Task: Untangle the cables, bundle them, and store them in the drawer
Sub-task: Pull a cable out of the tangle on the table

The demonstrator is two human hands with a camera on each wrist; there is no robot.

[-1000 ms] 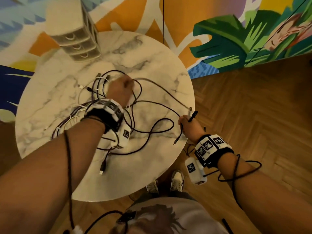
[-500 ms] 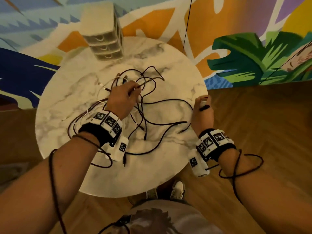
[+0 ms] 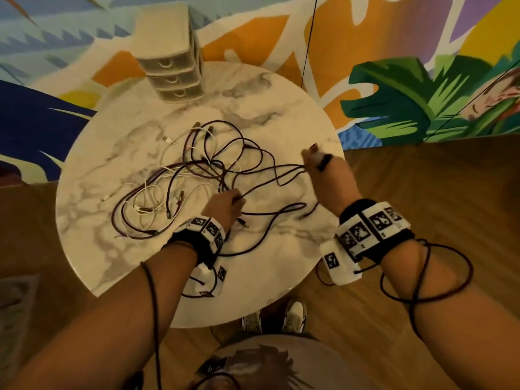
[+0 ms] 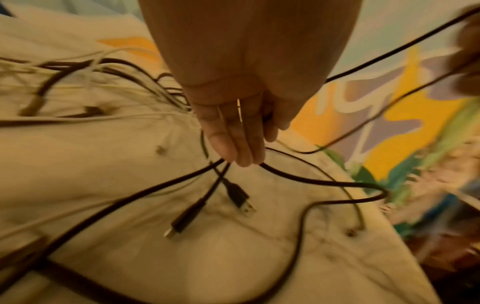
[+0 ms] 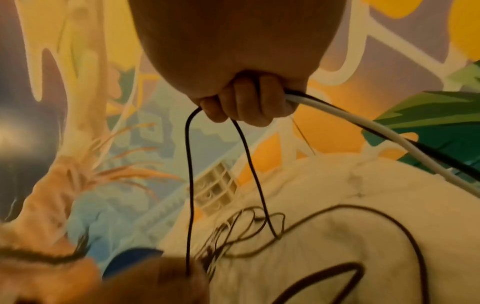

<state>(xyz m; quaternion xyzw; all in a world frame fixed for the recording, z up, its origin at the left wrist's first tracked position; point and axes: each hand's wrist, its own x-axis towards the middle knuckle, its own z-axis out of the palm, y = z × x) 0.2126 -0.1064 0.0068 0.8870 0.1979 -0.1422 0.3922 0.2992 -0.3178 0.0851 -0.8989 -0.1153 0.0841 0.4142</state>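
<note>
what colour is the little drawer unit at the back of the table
Cream-white, with translucent drawer fronts; the drawer unit shows best in the head view.

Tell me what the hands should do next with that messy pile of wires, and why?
Probably keep pulling the right hand away from the tangle. It grips a thin black cable that runs in two strands to the left hand, which holds dark cables low over the round white marble table. That cable looks half free, while the tangle of dark and white cables remains knotted.
</note>
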